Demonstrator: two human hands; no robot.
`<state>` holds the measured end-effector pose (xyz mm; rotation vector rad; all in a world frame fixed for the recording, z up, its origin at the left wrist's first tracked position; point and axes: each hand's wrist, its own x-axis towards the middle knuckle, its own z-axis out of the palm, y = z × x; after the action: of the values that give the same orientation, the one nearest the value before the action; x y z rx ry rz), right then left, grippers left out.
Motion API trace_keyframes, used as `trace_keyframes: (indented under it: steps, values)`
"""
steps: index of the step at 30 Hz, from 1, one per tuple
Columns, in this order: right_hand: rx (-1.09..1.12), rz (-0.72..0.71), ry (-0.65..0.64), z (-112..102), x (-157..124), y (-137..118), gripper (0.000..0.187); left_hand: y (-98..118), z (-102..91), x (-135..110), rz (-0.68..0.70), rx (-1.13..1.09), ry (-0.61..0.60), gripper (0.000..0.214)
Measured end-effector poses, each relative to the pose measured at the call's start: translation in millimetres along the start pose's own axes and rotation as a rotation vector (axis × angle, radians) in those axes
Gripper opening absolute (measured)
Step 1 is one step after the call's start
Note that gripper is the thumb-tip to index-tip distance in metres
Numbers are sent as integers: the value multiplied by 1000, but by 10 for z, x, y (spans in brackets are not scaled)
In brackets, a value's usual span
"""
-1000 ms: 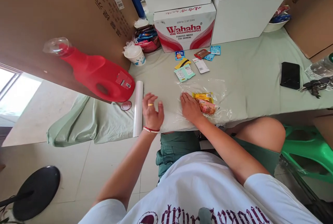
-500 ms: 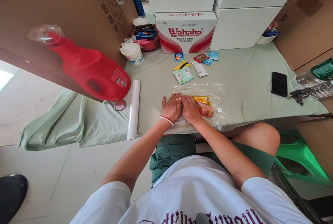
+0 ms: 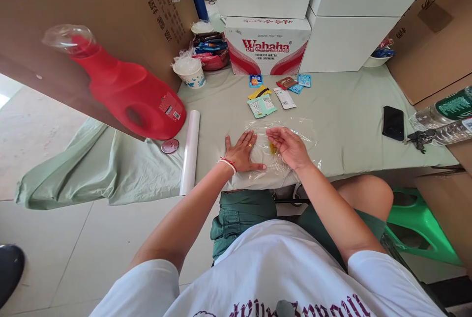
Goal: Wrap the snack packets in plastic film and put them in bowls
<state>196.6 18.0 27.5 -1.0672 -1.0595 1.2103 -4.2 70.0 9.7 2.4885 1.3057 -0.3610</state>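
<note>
A sheet of clear plastic film (image 3: 262, 146) lies on the cloth in front of me. My left hand (image 3: 241, 154) rests flat on its left side, fingers spread and thumb stretched to the right. Over the film, my right hand (image 3: 289, 146) is curled, its fingertips pinched together; it seems to grip a fold of the film, though the film is hard to see there. Part of a yellow packet (image 3: 273, 148) shows beneath the right fingers. The rest of it is hidden by the hand.
Several small sachets (image 3: 261, 105) lie beyond the film, before a Wahaba-style white-and-red water carton (image 3: 268, 46). A white roll (image 3: 190, 152), round tin (image 3: 170, 146) and red jug (image 3: 136, 96) stand left. A phone (image 3: 393, 123), keys (image 3: 418, 139) and plastic bottles (image 3: 453, 105) are right.
My hands have moved apart. The left has spread flat and shifted slightly left; the right has moved right over the packets, which are now mostly covered.
</note>
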Motion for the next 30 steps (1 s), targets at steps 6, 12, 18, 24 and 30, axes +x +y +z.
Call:
trace_keyframes:
  steps: [6, 12, 18, 24, 30]
  values:
    - [-846, -251, -59, -510, -357, -206, 29, -40, -19, 21, 14, -15, -68, 142]
    - [-1517, -301, -167, -727, -630, -87, 47, -59, -14, 34, 27, -14, -66, 143]
    - [-1499, -265, -129, -1006, -558, -198, 29, -59, -26, 30, 33, -30, -80, 143]
    - [-1169, -311, -97, -1074, -245, -440, 27, -62, -25, 25, 37, -28, -70, 142]
    - [-1348, -162, -293, -719, 263, -344, 33, -57, -25, 18, 28, -15, -54, 141]
